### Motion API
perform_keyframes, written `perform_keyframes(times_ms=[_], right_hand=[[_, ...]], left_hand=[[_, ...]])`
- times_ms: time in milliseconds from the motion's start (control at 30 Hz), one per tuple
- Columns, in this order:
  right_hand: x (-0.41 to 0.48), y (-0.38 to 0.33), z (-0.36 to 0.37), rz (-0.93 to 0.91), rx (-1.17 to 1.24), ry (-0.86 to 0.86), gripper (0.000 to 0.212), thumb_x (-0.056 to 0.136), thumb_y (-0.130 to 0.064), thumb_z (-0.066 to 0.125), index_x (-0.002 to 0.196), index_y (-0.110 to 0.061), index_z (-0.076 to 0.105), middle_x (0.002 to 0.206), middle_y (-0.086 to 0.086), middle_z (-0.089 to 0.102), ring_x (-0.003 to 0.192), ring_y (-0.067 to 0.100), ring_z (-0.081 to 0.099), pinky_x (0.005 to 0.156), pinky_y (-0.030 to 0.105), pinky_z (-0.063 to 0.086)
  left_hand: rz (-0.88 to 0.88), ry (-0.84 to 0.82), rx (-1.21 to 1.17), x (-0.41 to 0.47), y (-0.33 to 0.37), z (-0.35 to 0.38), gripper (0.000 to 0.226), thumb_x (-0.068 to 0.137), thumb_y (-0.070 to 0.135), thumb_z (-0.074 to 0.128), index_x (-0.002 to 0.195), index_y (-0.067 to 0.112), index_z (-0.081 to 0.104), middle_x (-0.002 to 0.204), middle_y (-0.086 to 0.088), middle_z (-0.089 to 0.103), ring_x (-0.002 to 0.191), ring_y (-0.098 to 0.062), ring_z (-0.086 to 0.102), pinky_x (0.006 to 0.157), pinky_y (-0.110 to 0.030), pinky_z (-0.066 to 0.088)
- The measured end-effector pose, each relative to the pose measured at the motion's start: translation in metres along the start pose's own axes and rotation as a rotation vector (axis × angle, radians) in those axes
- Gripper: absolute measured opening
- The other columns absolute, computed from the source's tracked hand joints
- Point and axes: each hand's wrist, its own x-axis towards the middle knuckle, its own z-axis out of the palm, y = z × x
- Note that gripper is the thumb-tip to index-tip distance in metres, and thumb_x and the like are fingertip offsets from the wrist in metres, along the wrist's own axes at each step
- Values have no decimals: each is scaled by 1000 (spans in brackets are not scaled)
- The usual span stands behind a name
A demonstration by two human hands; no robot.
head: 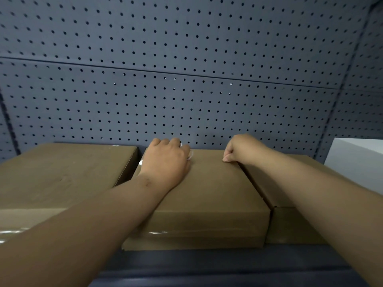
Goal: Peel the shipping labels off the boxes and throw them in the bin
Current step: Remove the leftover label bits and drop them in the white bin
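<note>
Three brown cardboard boxes lie side by side on a dark shelf. My left hand (165, 162) rests on the far left part of the middle box (209, 193), fingers curled over its back edge. Bits of white label paper (190, 155) peek out from under that hand. My right hand (242, 149) sits at the far right corner of the same box, its fingertips pinched together on the box top edge. What the fingertips pinch is too small to tell. The left box (62, 172) and the right box (290, 204) show no label on top.
A blue-grey pegboard wall (186, 79) rises directly behind the boxes. A white box (356, 160) stands at the far right. The dark shelf edge (207, 266) runs along the front. No bin is in view.
</note>
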Motion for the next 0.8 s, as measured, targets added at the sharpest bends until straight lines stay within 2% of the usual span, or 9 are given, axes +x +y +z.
perform_keyframes(times_ms=[133, 200, 267, 333, 467, 567, 667, 733, 800], right_hand=[[1, -11, -5, 11, -140, -95, 34, 96, -29, 52, 125, -15, 64, 134, 0, 61, 123, 20, 57, 107, 33, 43], [4, -14, -6, 10, -209, -125, 35, 97, -29, 50, 127, -15, 63, 135, 0, 59, 125, 21, 55, 107, 33, 42], [8, -15, -6, 5, -243, -127, 33, 96, -28, 52, 123, -15, 65, 133, 0, 61, 122, 21, 57, 106, 33, 44], [12, -13, -4, 9, -239, -122, 32, 96, -26, 53, 123, -15, 66, 132, 2, 62, 121, 21, 59, 104, 33, 45], [23, -11, 3, 31, -265, -114, 38, 96, -24, 51, 131, -9, 57, 138, 6, 57, 126, 20, 55, 104, 32, 43], [34, -10, 6, 65, -285, -126, 35, 95, -31, 53, 123, -15, 64, 133, 2, 59, 123, 23, 56, 98, 34, 46], [40, -7, 10, 79, -230, -89, 31, 95, -28, 55, 121, -15, 64, 129, 5, 60, 119, 28, 58, 91, 36, 47], [37, -5, 9, 88, -188, -59, 31, 95, -27, 56, 121, -13, 64, 127, 7, 61, 116, 28, 59, 86, 34, 46], [30, -4, 6, 98, -94, -39, 32, 94, -28, 56, 121, -13, 65, 126, 8, 63, 116, 28, 60, 92, 33, 47]], left_hand=[[4, 41, -8, 0, 0, 2, 25, 93, 30, 45, 100, 15, 64, 99, -6, 64, 85, -27, 60, 80, -35, 40], [25, 49, 27, 1, 0, 1, 16, 84, 30, 61, 84, 15, 68, 82, -5, 65, 68, -26, 61, 69, -34, 43], [14, 48, 53, 1, 0, 0, 18, 64, 28, 78, 62, 17, 66, 59, -2, 60, 47, -23, 55, 55, -29, 44], [15, 60, 45, 2, 0, 2, 21, 58, 27, 82, 55, 17, 63, 52, -1, 57, 41, -22, 52, 50, -27, 42], [33, 69, 51, 0, 0, 2, 21, 57, 25, 82, 55, 16, 63, 53, -2, 57, 41, -22, 52, 50, -28, 42], [46, 60, 51, 1, 0, 2, 21, 57, 26, 82, 55, 17, 64, 52, -1, 56, 41, -22, 52, 50, -28, 42], [26, 57, 58, 1, 0, 2, 19, 60, 25, 81, 58, 16, 64, 54, -2, 57, 43, -22, 53, 51, -29, 42], [25, 55, 35, 0, 0, 1, 13, 74, 26, 72, 70, 15, 67, 66, -4, 62, 55, -25, 58, 60, -32, 43], [10, 54, 11, -1, 0, 2, 19, 89, 28, 54, 89, 14, 67, 86, -7, 64, 75, -27, 60, 73, -34, 41]])
